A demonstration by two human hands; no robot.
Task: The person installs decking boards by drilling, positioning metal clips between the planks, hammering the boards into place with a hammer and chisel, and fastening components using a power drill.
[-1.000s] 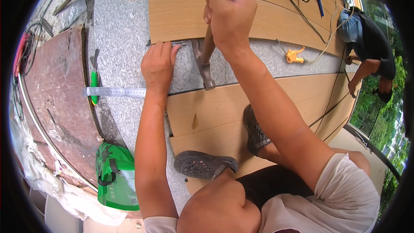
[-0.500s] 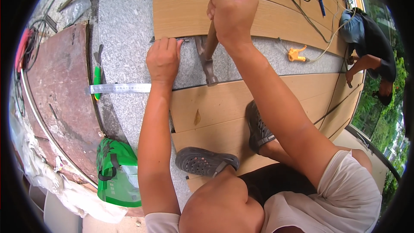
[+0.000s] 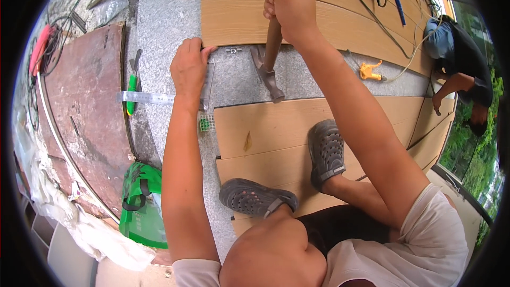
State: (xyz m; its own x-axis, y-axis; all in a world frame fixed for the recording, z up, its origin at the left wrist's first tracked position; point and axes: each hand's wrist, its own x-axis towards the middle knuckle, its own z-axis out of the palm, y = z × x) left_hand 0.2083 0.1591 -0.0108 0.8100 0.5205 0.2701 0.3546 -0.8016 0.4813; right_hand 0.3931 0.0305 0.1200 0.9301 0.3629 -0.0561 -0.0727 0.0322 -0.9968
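Note:
My right hand [image 3: 289, 5] grips the wooden handle of a hammer [image 3: 268, 72], whose metal head hangs just above the grey stone strip [image 3: 319, 77] between two runs of tan deck boards [image 3: 276, 127]. My left hand [image 3: 188, 69] presses flat on the stone at the corner of the upper board [image 3: 239, 18], next to a small metal clip [image 3: 232, 50] and a clear strip [image 3: 208, 82]. Both my feet in grey clogs [image 3: 257, 197] rest on the lower boards.
A steel ruler [image 3: 143, 98] and a green-handled tool [image 3: 131, 86] lie left of my left wrist. A green bag [image 3: 141, 204] sits by a rusty plate [image 3: 87, 106]. Cables and a yellow tool [image 3: 370, 70] lie to the right, where another person [image 3: 459, 69] bends down.
The hammer head has stayed near the stone strip while my right hand shifted slightly. My left hand stays pressed at the board corner. The view moved a little.

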